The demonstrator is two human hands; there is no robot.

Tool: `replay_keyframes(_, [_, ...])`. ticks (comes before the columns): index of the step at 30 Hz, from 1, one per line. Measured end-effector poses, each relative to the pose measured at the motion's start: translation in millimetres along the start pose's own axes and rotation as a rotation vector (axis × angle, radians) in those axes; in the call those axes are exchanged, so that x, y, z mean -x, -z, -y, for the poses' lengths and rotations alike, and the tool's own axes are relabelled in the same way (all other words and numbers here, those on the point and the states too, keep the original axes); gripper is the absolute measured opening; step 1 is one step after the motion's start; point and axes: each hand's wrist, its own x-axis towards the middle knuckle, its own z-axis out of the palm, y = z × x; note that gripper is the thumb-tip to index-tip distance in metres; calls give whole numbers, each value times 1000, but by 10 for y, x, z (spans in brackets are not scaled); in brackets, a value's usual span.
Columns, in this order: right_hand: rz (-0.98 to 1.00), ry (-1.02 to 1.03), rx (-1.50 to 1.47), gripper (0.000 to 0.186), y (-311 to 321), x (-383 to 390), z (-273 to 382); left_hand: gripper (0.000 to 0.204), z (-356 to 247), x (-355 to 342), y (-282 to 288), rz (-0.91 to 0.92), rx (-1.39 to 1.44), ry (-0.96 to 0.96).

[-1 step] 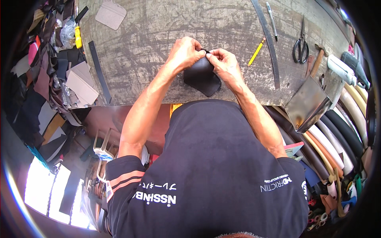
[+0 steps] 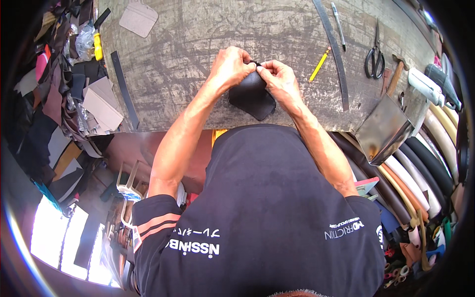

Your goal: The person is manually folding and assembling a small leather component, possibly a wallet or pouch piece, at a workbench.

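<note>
My left hand [image 2: 231,67] pinches the top edge of a black leather piece [image 2: 251,97], thumb and fingers bunched at its upper corner. Just beside it, my right hand [image 2: 280,80] also grips that top edge between thumb and curled forefinger. The piece is rounded at its lower corners and rests on or just above the scuffed worktable [image 2: 178,39], near the front edge. What lies between my fingertips along the edge is partly hidden. A yellow pencil [image 2: 318,67] lies to the right of my right hand.
Dark strips [image 2: 337,64], a pen [image 2: 338,27], black scissors [image 2: 375,62], a hammer [image 2: 396,79] and a metal container [image 2: 382,128] lie rightward. Leather scraps [image 2: 52,99], a yellow-handled tool [image 2: 97,47] and a beige cut piece [image 2: 137,17] lie leftward. Material rolls [image 2: 420,163] stand below right.
</note>
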Motion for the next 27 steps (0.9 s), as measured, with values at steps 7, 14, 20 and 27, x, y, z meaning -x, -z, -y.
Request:
replay_keyframes(7, [-178, 122, 119, 22, -203, 278, 347, 28, -33, 300, -164, -256, 183, 21])
replay_keyframes(14, [-262, 739, 210, 14, -261, 571, 431, 13, -45, 871, -87, -578, 226, -451])
replay_keyframes(20, [-380, 1055, 351, 24, -367, 778, 505, 24, 37, 1205, -77, -772, 91, -602])
replay_keyframes(27, [-433, 1209, 448, 32, -491, 948, 538, 28, 154, 1326, -66, -834, 31, -750])
